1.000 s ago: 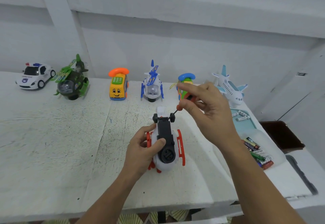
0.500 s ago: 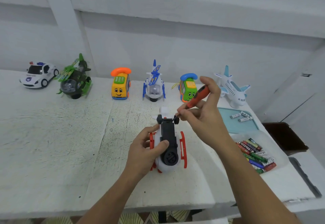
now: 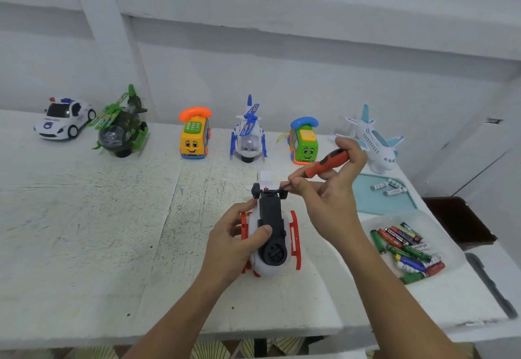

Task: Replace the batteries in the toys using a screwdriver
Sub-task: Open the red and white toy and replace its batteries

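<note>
On the table (image 3: 112, 232), left hand (image 3: 234, 243) clasps helicopter (image 3: 272, 217) (belly up), right hand (image 3: 329, 192) grips screwdriver (image 3: 327, 163) beyond it.

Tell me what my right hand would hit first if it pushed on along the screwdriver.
The black underside of the upturned toy helicopter; the screwdriver tip seems to touch it, though depth is unclear.

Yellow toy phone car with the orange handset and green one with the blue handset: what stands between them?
In the head view, a white toy helicopter with blue rotor and skids stands between them.
</note>
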